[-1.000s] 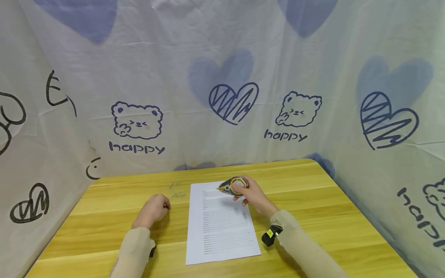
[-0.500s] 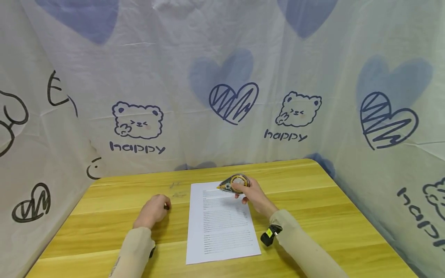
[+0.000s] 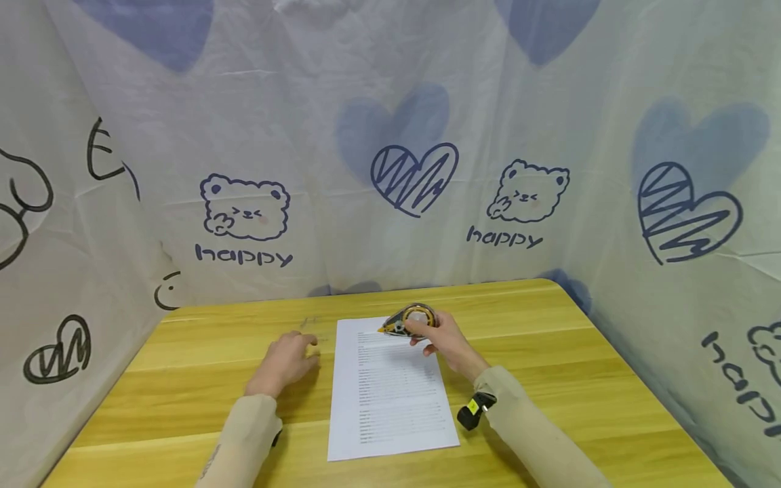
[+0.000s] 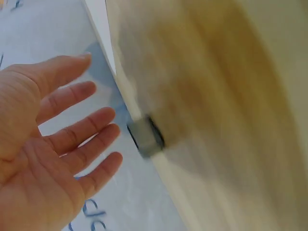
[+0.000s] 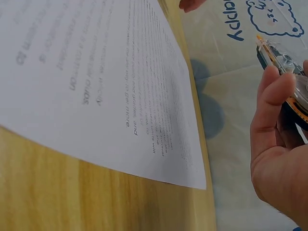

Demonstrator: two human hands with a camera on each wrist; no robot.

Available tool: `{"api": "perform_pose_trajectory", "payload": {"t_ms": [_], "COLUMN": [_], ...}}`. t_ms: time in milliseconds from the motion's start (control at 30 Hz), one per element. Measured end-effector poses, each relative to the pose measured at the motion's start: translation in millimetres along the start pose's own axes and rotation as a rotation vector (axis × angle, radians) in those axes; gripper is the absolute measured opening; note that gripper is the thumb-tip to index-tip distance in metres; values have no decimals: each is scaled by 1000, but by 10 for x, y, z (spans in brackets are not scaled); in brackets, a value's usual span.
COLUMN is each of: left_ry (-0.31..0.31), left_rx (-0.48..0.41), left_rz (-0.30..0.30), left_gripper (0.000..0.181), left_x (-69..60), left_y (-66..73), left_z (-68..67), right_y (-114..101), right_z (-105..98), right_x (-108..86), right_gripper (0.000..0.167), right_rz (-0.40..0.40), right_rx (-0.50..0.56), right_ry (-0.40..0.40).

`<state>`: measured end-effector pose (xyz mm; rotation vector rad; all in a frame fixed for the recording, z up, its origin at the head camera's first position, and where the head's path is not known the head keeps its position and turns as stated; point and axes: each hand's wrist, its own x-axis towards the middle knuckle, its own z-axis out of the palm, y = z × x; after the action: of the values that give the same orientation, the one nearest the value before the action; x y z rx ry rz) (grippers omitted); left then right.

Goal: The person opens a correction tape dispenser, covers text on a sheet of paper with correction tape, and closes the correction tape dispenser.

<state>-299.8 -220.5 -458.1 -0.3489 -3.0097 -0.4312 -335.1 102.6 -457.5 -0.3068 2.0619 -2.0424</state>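
"Fingers (image 5: 284, 87) of the right hand (image 3: 448, 341) are curled round a tape dispenser (image 3: 418, 316), its yellow tip (image 3: 382, 330) aimed left over the printed sheet's far end."

"And the left hand (image 3: 284, 363)?"

"Relaxed, fingers apart, holding nothing, left of the sheet (image 3: 390, 417). A small dark-edged block (image 4: 146, 137) shows near them, too blurred to say whether it's on the bench (image 3: 537, 352)."

"So how far along?"

"Dispenser picked up and over the print: I'd count that done. Can't tell if the tip touches. I see no strip across the lines, so I'd judge the page work all still left."
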Motion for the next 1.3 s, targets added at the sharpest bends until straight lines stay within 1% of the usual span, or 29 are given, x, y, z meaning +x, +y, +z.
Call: {"api": "perform_pose_trajectory", "payload": {"t_ms": [67, 133, 200, 300, 433, 600, 733, 900, 1033, 1167, 1300], "left_ry": [-14, -42, -81, -147, -226, -293, -342, -366, -382, -395, -396], "left_rx": [-33, -61, -87, -123, -140, -125, -104, -88, -79, -86, -87], "left_rz": [31, 59, 71, 63, 29, 34, 32, 20, 9, -8, -6], "left_gripper": [36, 39, 43, 52, 68, 90, 100, 101, 100, 100, 100], "left_x": [19, 39, 48, 47, 2, -58, -97, -108, -94, -69, -46], "left_y": [82, 167, 248, 346, 454, 538, 583, 623, 634, 637, 629], "left_z": [30, 74, 118, 166, 174, 175, 196, 207, 214, 219, 225], "right_y": [4, 7, 11, 13, 19, 59, 96, 113, 134, 164, 194], "right_z": [-1, -1, -4, -4, 5, -5, -15, -22, -34, -35, -18], "right_x": [-4, -7, -9, -18, -48, -54, -35, -23, -13, -15, -13], "right_gripper": [49, 50, 50, 50, 48, 41, 38, 39, 40, 41, 40], "right_rz": [4, 8, 15, 21, 8, -12, -11, 7, 30, 39, 43], "right_rx": [-10, -13, -11, -4, -37, -90, -109, -103, -119, -163, -219], "right_ry": [-5, -9, -10, -10, -30, -69, -60, -55, -53, -65, -86]}}
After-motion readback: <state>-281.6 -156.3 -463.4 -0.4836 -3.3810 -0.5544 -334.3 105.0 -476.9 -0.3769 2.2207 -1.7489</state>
